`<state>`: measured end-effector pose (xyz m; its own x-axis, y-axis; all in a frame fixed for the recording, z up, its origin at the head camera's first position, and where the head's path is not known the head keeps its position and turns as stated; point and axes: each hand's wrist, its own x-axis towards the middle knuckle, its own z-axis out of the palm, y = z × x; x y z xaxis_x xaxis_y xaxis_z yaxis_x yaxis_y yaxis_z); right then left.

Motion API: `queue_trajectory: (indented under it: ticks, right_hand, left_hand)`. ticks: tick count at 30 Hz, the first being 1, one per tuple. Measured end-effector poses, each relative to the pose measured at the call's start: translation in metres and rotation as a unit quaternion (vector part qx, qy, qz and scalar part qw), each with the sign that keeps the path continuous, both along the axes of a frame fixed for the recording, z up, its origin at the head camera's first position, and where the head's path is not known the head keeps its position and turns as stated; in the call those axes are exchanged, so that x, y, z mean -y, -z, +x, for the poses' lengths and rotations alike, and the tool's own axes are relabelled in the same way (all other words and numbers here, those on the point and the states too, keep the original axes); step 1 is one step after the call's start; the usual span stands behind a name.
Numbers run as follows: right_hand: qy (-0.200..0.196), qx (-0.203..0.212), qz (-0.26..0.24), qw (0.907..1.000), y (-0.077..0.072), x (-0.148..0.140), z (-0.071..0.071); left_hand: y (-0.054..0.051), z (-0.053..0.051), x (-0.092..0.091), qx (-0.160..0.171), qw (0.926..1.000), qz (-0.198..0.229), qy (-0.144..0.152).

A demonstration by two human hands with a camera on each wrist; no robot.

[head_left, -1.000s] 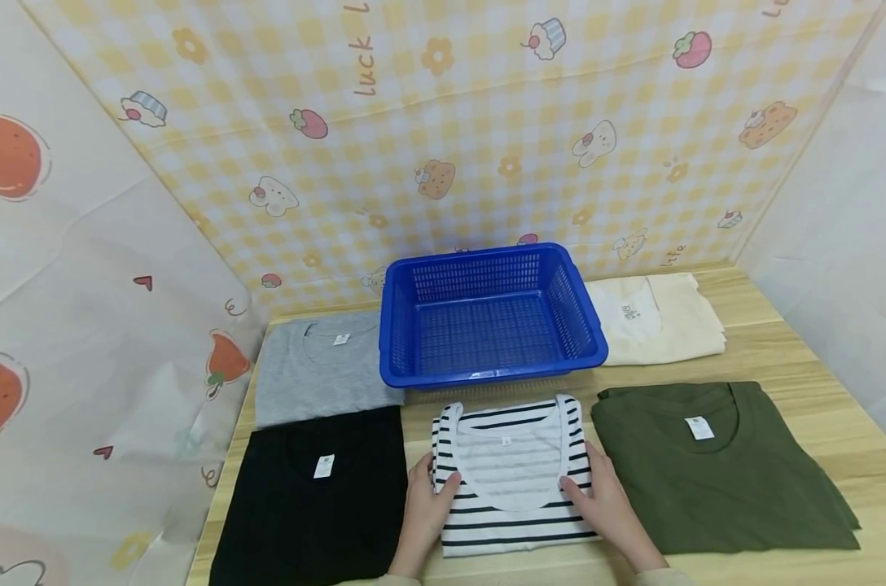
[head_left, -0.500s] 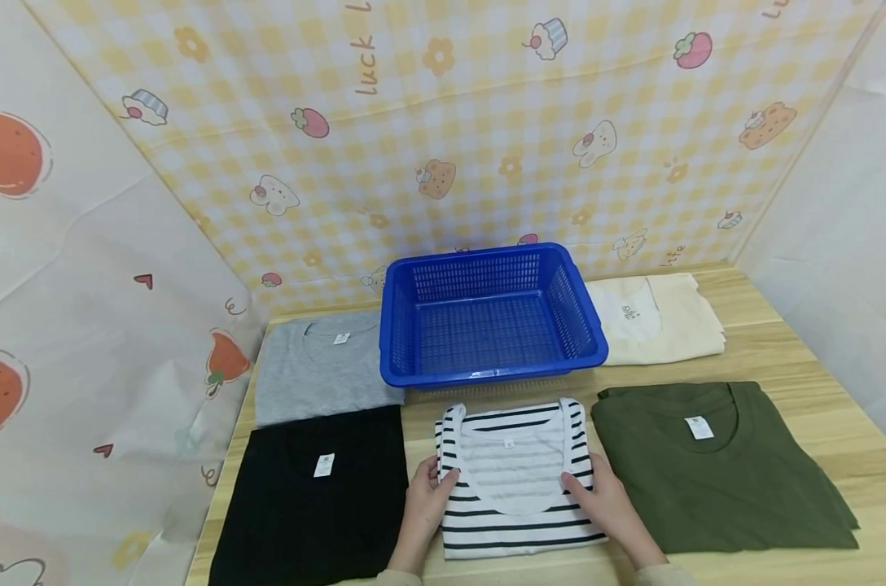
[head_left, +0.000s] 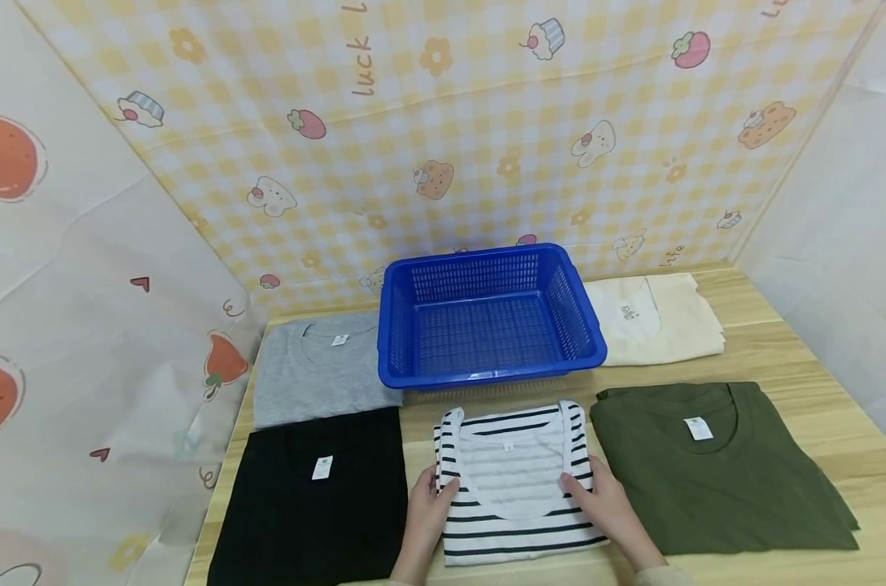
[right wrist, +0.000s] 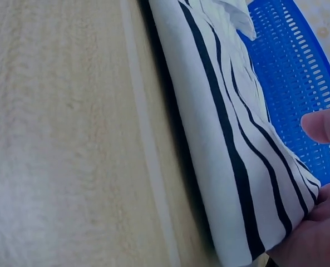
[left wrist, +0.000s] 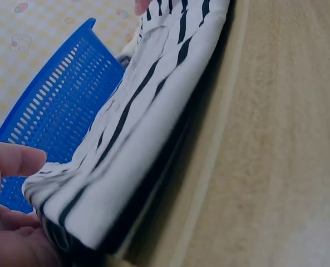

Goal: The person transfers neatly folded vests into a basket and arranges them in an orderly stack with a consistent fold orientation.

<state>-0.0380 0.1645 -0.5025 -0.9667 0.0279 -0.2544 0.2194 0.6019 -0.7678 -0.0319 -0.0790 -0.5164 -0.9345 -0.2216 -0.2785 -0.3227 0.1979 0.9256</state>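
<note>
In the head view a folded white T-shirt (head_left: 516, 537) with black stripes lies front centre, its neckline towards the basket. My left hand (head_left: 427, 509) holds its left side, thumb on top and fingers at or under the edge. The opposite side is gripped the same way by my right hand (head_left: 607, 505). Both wrist views show the striped T-shirt (left wrist: 137, 133) with a dark gap or shadow beneath its near edge. The left thumb (left wrist: 23, 159) and the right thumb (right wrist: 323, 125) are seen over the cloth; the fingertips underneath are hidden.
A blue plastic basket (head_left: 490, 378) stands behind the striped T-shirt. Folded grey (head_left: 326, 382) and black T-shirts (head_left: 318, 521) lie to the left. Olive green (head_left: 707, 480) and cream garments (head_left: 681, 317) lie to the right, all on a wooden table (head_left: 780, 358) before a checked cloth backdrop (head_left: 480, 130).
The striped T-shirt has shifted slightly towards me, with both hands keeping hold of its sides. Basket and other garments have stayed in place.
</note>
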Motion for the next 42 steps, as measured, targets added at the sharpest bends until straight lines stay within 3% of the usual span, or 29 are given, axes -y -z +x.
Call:
queue_trajectory:
  ticks: [9, 20, 27, 36, 42]
  right_hand:
    - [0.009, 0.001, -0.026, 0.9996, 0.007, -0.001, 0.002]
    - [0.020, -0.024, -0.067, 0.9973, 0.014, 0.004, 0.006]
    - [0.020, -0.100, -0.097, 0.9900, 0.024, 0.002, 0.010]
    - [0.039, -0.074, -0.111, 0.9903, 0.021, 0.007, 0.012]
    - [0.021, -0.099, -0.073, 0.9922, 0.024, 0.007, 0.012]
  left_hand:
    - [0.008, 0.004, 0.002, 0.005, 0.9988, 0.049, 0.003]
    - [0.007, 0.002, 0.005, 0.069, 0.9959, 0.054, 0.020]
    - [0.005, 0.001, 0.006, 0.081, 0.9932, 0.067, 0.049]
    - [0.006, 0.004, 0.004, 0.054, 0.9957, 0.041, 0.063]
    - [0.007, 0.006, 0.002, 0.030, 0.9981, 0.002, 0.054]
